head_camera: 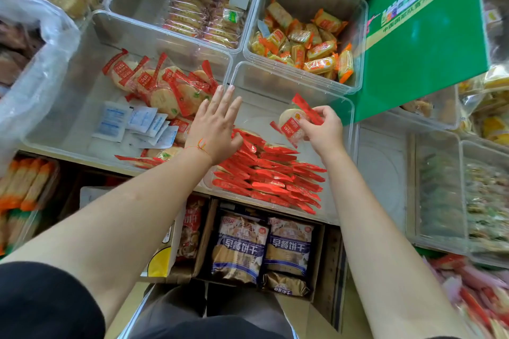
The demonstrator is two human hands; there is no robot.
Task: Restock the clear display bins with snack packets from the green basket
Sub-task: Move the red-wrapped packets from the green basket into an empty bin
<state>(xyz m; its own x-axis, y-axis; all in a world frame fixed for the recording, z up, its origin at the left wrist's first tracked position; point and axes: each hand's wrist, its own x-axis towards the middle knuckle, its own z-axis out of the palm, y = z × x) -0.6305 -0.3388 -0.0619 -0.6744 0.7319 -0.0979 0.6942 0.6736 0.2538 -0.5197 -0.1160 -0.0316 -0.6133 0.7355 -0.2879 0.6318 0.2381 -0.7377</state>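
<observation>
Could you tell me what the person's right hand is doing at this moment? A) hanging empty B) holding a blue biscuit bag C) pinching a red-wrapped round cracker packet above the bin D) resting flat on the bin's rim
C: the right hand pinches a red-wrapped round cracker packet above the clear bin that holds the stacked red packets.

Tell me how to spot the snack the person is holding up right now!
Find the clear bin nearest the person, just left of the big green sign, with red packets stacked flat in it. Above that stack, the right hand pinches one round rice cracker packet with a red label. It is the only one lifted in the air.
</observation>
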